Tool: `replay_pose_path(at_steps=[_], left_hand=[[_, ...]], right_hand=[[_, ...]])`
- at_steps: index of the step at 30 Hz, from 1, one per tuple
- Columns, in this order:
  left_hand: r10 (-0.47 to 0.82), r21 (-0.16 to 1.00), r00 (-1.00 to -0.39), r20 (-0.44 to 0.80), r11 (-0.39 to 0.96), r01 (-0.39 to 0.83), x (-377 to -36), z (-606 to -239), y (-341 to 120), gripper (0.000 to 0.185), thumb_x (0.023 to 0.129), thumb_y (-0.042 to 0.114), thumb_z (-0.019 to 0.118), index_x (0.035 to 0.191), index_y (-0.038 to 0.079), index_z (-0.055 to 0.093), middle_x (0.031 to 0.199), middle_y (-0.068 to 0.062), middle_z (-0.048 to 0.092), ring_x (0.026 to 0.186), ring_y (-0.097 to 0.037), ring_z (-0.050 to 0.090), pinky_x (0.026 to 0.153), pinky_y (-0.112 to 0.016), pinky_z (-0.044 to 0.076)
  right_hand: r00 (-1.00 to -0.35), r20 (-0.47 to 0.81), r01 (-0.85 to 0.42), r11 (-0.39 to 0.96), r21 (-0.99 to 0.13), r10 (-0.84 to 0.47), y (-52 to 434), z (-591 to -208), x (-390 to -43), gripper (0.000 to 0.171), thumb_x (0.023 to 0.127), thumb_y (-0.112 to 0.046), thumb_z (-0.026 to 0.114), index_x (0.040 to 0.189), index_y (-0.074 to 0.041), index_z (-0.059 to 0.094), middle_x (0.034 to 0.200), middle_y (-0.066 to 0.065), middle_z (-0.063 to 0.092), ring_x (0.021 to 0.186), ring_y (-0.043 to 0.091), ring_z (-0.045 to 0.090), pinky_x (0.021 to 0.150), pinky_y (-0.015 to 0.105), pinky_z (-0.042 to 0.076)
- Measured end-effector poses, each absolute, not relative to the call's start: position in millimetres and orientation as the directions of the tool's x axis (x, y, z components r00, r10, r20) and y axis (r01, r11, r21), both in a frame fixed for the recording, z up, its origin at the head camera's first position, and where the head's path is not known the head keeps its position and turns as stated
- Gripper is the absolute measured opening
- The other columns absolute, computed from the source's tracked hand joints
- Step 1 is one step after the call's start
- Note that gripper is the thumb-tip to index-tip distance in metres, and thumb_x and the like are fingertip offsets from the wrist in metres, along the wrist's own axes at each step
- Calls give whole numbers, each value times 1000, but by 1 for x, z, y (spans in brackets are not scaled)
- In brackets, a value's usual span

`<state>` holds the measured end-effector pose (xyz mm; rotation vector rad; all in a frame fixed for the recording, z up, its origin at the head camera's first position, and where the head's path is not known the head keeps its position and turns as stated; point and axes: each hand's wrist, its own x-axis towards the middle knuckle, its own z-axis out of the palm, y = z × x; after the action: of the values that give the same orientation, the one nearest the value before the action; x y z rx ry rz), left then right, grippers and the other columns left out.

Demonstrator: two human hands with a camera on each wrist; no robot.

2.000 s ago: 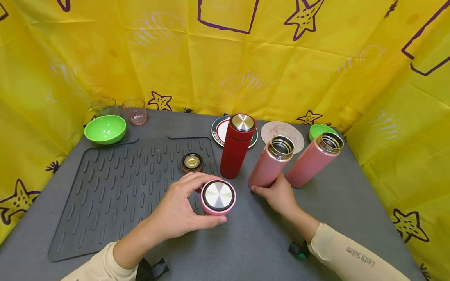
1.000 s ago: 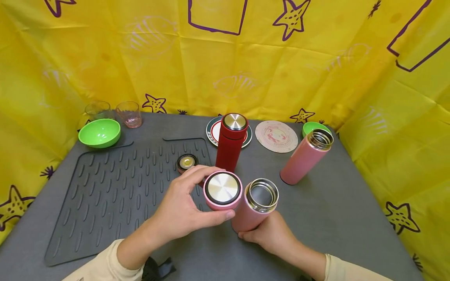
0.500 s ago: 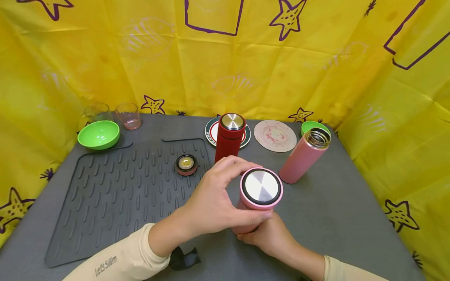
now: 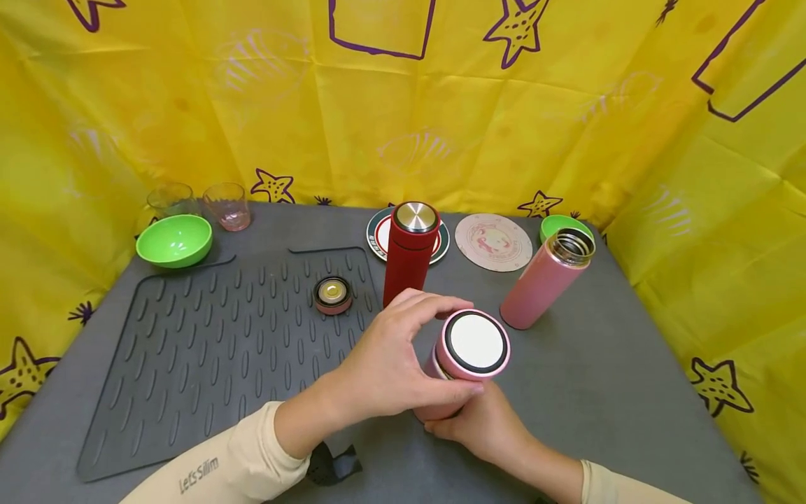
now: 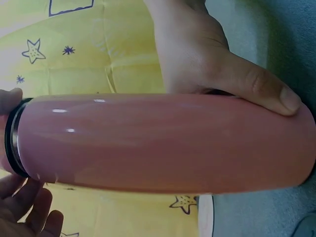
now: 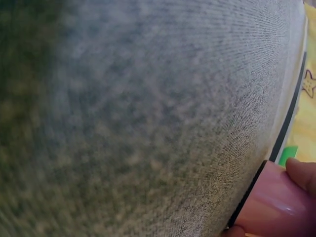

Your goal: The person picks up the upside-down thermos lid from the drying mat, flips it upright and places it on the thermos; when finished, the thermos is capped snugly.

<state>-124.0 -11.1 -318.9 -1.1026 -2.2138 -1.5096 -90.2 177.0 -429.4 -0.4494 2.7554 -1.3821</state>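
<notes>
Your left hand grips the pink lid atop the pink bottle; your right hand wraps the bottle's base, at the table's front centre.

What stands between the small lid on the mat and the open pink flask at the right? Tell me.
In the head view, the red flask stands upright between the small lid and the open pink flask, touching neither.
</notes>
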Motion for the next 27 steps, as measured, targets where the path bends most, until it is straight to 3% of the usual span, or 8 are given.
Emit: replay_pose_path(at_steps=[6, 9, 14, 20, 24, 27], left_hand=[[502, 701, -660, 559, 140, 699, -125, -322, -14, 70, 70, 29, 86, 133, 14, 59, 122, 9, 61, 113, -8, 48, 89, -31, 47], [520, 725, -676, 522, 147, 673, -124, -323, -13, 75, 71, 31, 85, 137, 16, 53, 125, 10, 57, 115, -8, 46, 92, -31, 46], [482, 744, -721, 498, 189, 641, -123, -325, -8, 73, 66, 39, 90, 124, 18, 53, 119, 12, 54, 110, -7, 46, 90, -30, 45], [490, 706, -667, 561, 137, 695, -125, -327, -7, 67, 68, 28, 87, 127, 15, 59, 120, 9, 59, 110, -10, 49, 89, -28, 46], [516, 732, -673, 530, 121, 670, -124, -328, -8, 77, 70, 28, 84, 137, 15, 49, 126, 8, 55, 115, -10, 46, 93, -29, 45], [499, 764, -706, 503, 124, 633, -122, -329, -6, 79, 69, 32, 88, 134, 17, 45, 125, 8, 51, 112, -9, 48, 93, -30, 44]], right_hand=[[-950, 103, -252, 525, -813, -296, 178, -429, -91, 60, 55, -8, 92, 107, -16, 63, 95, -14, 64, 86, 9, 60, 79, 30, 50], [-942, 117, -270, 508, -818, -314, 178, -429, -91, 57, 56, -7, 91, 105, -18, 63, 94, -15, 65, 85, 9, 61, 78, 30, 51], [-937, 129, -288, 511, -810, -323, 178, -429, -91, 57, 57, -8, 91, 105, -17, 63, 95, -15, 64, 85, 9, 60, 78, 30, 51], [-938, 134, -296, 537, -790, -320, 178, -430, -92, 58, 56, -9, 91, 106, -16, 63, 95, -17, 63, 86, 7, 59, 78, 29, 50], [-922, 184, -344, 506, -791, -340, 179, -431, -92, 60, 57, -6, 89, 110, -15, 62, 100, -14, 65, 89, 9, 61, 79, 30, 51], [-919, 193, -353, 499, -791, -343, 180, -431, -91, 58, 59, -8, 90, 109, -15, 63, 100, -12, 65, 88, 9, 61, 78, 30, 51]])
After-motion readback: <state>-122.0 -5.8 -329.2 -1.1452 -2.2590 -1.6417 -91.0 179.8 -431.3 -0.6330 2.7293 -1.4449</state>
